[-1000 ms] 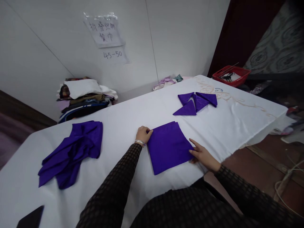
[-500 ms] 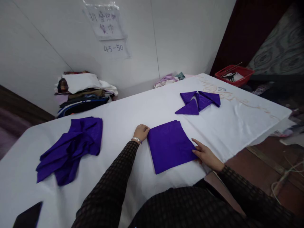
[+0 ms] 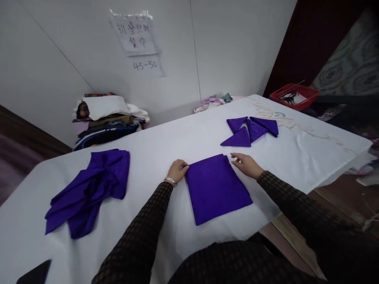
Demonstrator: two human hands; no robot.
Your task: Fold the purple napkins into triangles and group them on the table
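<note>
Judging by how the cloths lie, the work is partway through: four purple triangles sit folded in a group toward the bench's far edge, right of the middle. One purple square cloth lies flat, its stacked edges suggesting it is folded only in part, and the crumpled purple pile toward the bench's left end looks unfolded; how many pieces it holds cannot be told.

The square cloth rests close to the bench's near edge, about midway along, directly in front of the person. Being nearly square, it shows no clear long axis. Its far and near sides both slant away toward the right, roughly in line with the bench's far edge, and a finely notched side faces the near edge. One far corner points toward the triangles.

The left hand has thumb and fingertips closed on the cloth's far left corner. The right hand, fingers parted and slightly curled, is just beside the far right corner, apparently holding nothing. A dark flat object lies near the bench's left end, cut off by the frame.
</note>
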